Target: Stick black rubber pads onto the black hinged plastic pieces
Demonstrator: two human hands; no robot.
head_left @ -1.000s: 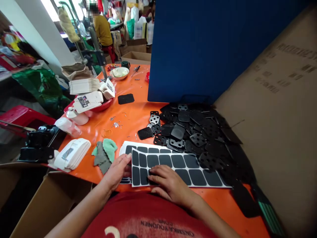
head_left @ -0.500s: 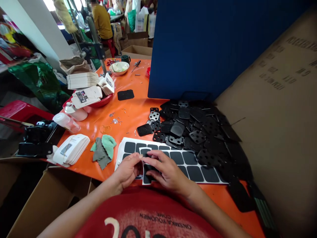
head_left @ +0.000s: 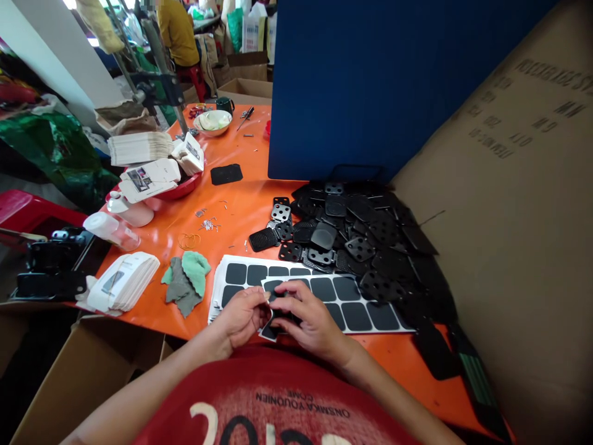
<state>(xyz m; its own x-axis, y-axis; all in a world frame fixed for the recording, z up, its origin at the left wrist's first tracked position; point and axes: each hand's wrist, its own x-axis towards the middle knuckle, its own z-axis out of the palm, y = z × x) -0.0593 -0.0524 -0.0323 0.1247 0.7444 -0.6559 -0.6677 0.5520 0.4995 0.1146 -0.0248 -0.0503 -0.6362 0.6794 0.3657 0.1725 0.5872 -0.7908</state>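
Note:
My left hand [head_left: 246, 314] is closed, its thumb and finger pinching the left edge of a white-backed sticker sheet [head_left: 365, 301] with rows of black rounded squares. From the other side my right hand [head_left: 309, 316] holds the same sheet with bent fingers, partly covering the squares near that edge. The sheet's near left corner curls between the hands. Beneath lies a stack of similar sticker sheets [head_left: 236, 273], its far left part showing. Whether a single sticker is between my fingertips I cannot make out.
Black metal and plastic plates [head_left: 361, 228] are heaped behind and right of the sheets, against a blue panel [head_left: 370, 86] and a cardboard wall [head_left: 519, 235]. Cloth scraps [head_left: 188, 281], folded boxes [head_left: 123, 281], bottles [head_left: 111, 230] and small pins [head_left: 210, 224] lie leftward. A person [head_left: 178, 34] sits far behind.
The view has shifted slightly, moving the table items left in the picture. The sheet's near left corner bends more between my hands, which keep their hold.

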